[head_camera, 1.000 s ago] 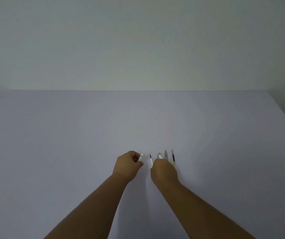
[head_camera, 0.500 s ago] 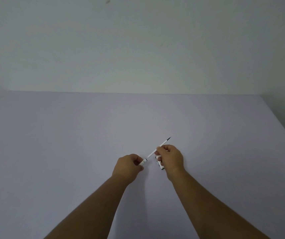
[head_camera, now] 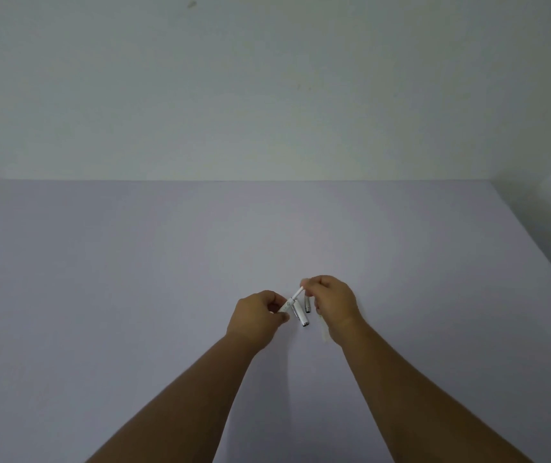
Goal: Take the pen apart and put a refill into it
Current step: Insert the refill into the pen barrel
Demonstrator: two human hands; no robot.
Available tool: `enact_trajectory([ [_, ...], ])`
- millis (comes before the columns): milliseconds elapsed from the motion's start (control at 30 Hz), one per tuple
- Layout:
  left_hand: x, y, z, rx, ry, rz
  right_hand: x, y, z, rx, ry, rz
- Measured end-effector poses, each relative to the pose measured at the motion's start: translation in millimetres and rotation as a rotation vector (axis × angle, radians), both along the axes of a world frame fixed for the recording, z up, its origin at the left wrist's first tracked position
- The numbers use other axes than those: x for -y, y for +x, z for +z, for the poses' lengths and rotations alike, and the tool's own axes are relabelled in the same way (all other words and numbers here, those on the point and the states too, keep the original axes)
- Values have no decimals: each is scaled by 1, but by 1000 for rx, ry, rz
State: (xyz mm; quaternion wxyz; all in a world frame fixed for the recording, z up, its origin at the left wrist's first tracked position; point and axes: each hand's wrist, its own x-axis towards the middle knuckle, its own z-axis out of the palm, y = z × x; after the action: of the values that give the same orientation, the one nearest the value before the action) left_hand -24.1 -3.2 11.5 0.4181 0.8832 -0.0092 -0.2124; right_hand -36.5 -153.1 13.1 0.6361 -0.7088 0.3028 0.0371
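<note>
Head view looks down on a broad, pale lilac matte tabletop (head_camera: 133,295) that runs back to a plain off-white wall (head_camera: 267,95). 2 bare forearms reach in from the bottom edge and meet near the middle of the table.

The left hand (head_camera: 256,315) is curled, its thumb and fingers pinched around a short white plastic pen barrel (head_camera: 285,307), whose open end points up and to the right. The right hand (head_camera: 332,300) is also curled, its fingertips gripping the far end of a thin white refill tube (head_camera: 298,293). That refill slants from the right fingertips down and leftward to the mouth of the barrel, where the 2 parts meet; how far the refill sits inside the barrel cannot be told.

Just below and between the hands, a white pen cap with a silver tip (head_camera: 301,316) lies on the table, tilted a little with its metal end toward the person. Just beside it to the right, close under the right fingers, lies a smaller dark grey metal pen piece (head_camera: 307,304); its exact shape is too small to make out. A faint, pale slender piece (head_camera: 324,330) shows along the inner side of the right wrist, blurred, and whether it lies on the table or is held cannot be told.
</note>
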Motion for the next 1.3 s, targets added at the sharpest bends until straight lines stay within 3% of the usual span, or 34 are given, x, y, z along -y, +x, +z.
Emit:
enact_trajectory([
  [67,4,-1,0,16,-2,-11,3,1,-1,-25,-16,85],
  [200,4,1,-2,3,-23,18,16,7,-6,-45,-8,6],
  [367,-3,6,-7,-33,-41,20,21,13,-23,-240,-568,268],
  [500,-9,7,-12,-53,-23,25,13,24,-30,-357,-720,388],
  [700,-16,9,-15,-69,-4,24,2,31,-37,-373,-819,401],
  [800,-16,10,-14,-68,5,10,2,33,-34,-308,-753,310],
  [1033,-14,11,-7,-41,8,-16,5,35,-7,15,-126,-78],
  [1167,-12,9,-1,-17,23,-38,8,30,5,47,-22,-84],
  [1300,-9,3,8,1,16,-57,7,19,15,49,-49,-12],
])
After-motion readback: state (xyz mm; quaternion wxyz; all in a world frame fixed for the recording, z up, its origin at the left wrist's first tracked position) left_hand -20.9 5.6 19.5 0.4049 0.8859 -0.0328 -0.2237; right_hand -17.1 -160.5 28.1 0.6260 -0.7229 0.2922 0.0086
